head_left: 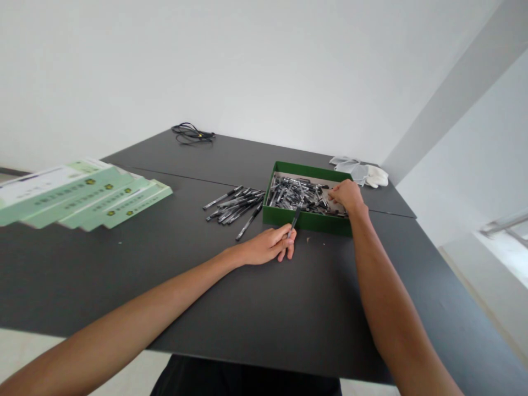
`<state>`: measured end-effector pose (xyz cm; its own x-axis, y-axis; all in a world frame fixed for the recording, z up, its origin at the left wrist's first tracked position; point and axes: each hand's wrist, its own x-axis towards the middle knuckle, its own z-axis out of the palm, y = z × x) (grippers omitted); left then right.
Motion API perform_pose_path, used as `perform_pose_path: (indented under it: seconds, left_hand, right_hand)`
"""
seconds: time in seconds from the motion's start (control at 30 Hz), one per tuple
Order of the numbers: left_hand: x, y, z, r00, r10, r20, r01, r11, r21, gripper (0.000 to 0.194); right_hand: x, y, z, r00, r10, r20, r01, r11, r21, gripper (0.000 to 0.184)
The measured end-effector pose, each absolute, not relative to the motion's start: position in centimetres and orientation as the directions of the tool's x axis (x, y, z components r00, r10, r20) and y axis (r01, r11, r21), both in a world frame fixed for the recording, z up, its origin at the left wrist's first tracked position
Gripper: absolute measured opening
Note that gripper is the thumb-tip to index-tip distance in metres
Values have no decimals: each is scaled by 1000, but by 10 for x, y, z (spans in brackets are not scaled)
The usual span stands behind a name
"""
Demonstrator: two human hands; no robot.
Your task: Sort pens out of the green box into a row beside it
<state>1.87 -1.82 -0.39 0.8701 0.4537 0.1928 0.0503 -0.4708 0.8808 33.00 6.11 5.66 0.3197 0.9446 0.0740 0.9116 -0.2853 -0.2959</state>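
A green shallow box (306, 221) on the dark table (264, 308) holds several black pens (297, 192). My left hand (270, 246) rests on the table just in front of the box, fingers closed on one black pen (295, 216) that points up toward the box. My right hand (347, 195) reaches into the right end of the box, its fingers curled down among the pens; what they grip is hidden. A loose pile of black pens (236, 204) lies on the table left of the box.
Several flat light-green boxes (82, 195) are fanned out at the table's left. A black cable (192, 133) is coiled at the far edge. White gloves (363, 171) lie behind the box on the right. A white wall stands behind the table.
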Motion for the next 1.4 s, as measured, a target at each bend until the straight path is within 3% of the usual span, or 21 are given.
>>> perform_pose_path:
  seconds: [0.3, 0.67, 0.8, 0.97, 1.17, 1.4]
  left_hand:
    - [19, -18, -4, 870, 455, 188, 64, -483, 873, 33]
    - [18, -18, -2, 880, 441, 177, 70, -488, 870, 30]
    - [18, -18, -1, 880, 440, 178, 70, -492, 868, 30]
    - [17, -17, -1, 884, 433, 177, 71, -497, 865, 30]
    - [18, -17, -3, 880, 436, 189, 56, -491, 869, 30]
    - [18, -16, -5, 879, 433, 198, 47, -493, 869, 31]
  right_hand:
    - [327, 67, 59, 311, 938, 152, 941, -281, -191, 49]
    - [329, 72, 64, 319, 862, 393, 890, -131, -437, 44]
    - [331, 72, 70, 323, 794, 515, 841, 9, -541, 41]
    - [330, 70, 80, 281, 699, 657, 782, 230, -579, 44]
    - [326, 65, 95, 194, 686, 702, 687, 416, -596, 37]
    - [317, 58, 113, 154, 653, 741, 621, 519, -587, 30]
